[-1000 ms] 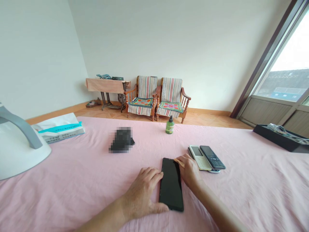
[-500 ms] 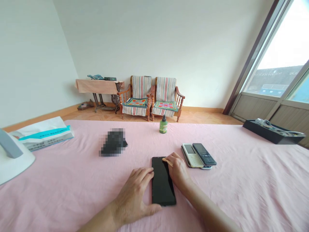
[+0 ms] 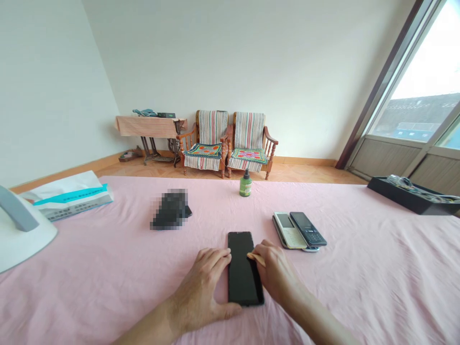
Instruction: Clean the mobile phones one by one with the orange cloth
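Note:
A black smartphone [image 3: 244,275] lies face up on the pink tablecloth, its screen dark. My left hand [image 3: 204,285] steadies it, with fingers against its left edge and the thumb at the bottom edge. Pinched in my right hand [image 3: 275,268] is a small thin tan piece [image 3: 256,258], whose tip touches the screen near its right edge; whether it is cloth or something stiffer I cannot tell. Beyond my right hand lie a white mobile phone [image 3: 290,232] and a dark keypad phone [image 3: 308,229], side by side on top of other phones.
A green pump bottle [image 3: 245,184] stands near the far edge. Pixelated dark items [image 3: 170,211] lie to the left, with a tissue pack [image 3: 72,194] and a white appliance [image 3: 25,235] farther left. At far right sits a black box [image 3: 413,194] of cables.
My right hand has slid the tan piece down along the screen, from near the top to around upper middle. My left hand stays against the smartphone. The view has shifted slightly.

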A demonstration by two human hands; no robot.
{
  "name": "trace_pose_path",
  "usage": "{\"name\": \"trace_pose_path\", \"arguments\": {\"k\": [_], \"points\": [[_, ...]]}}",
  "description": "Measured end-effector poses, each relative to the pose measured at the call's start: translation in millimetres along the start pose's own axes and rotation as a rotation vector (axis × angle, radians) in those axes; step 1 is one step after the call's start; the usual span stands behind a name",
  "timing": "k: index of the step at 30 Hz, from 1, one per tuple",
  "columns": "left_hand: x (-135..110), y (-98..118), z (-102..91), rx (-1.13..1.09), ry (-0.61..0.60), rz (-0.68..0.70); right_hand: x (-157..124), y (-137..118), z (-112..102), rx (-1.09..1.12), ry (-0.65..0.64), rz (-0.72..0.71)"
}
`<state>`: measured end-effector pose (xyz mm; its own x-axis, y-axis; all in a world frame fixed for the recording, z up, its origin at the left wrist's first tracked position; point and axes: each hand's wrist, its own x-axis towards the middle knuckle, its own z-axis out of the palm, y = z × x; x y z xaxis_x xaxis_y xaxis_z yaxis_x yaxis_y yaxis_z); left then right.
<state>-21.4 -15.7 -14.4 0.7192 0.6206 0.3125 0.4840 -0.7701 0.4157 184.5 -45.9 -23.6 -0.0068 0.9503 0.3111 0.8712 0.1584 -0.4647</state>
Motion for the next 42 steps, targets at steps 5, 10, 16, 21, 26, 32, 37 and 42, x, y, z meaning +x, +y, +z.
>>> {"name": "trace_pose_path", "arguments": {"k": [5, 10, 16, 21, 26, 32, 37, 42], "points": [[-1, -1, -0.1, -0.011, -0.002, 0.005, 35, 8, 5, -0.042, 0.055, 0.027], [0, -1, -0.2, -0.007, -0.011, -0.005, 8, 0, 0, -0.013, 0.013, 0.013], [0, -1, -0.3, -0.031, 0.012, -0.006, -37, -9, -4, 0.087, -0.05, 0.024], [1, 1, -0.9, -0.021, 0.008, -0.011, -22, -6, -3, 0.104, -0.039, 0.044], [1, 3, -2.2, -0.008, -0.018, -0.018, -23, -5, -3, 0.169, 0.0, 0.04], [1, 4, -2.1, -0.002, -0.033, -0.024, -59, -6, -7, 0.223, -0.093, -0.005], [1, 1, -2.2, -0.042, -0.004, -0.017, -33, -15, -7, 0.146, -0.069, -0.019], [0, -2, -1.9, -0.087, -0.002, -0.029, -17, -27, 3, 0.185, -0.053, -0.179]]}}
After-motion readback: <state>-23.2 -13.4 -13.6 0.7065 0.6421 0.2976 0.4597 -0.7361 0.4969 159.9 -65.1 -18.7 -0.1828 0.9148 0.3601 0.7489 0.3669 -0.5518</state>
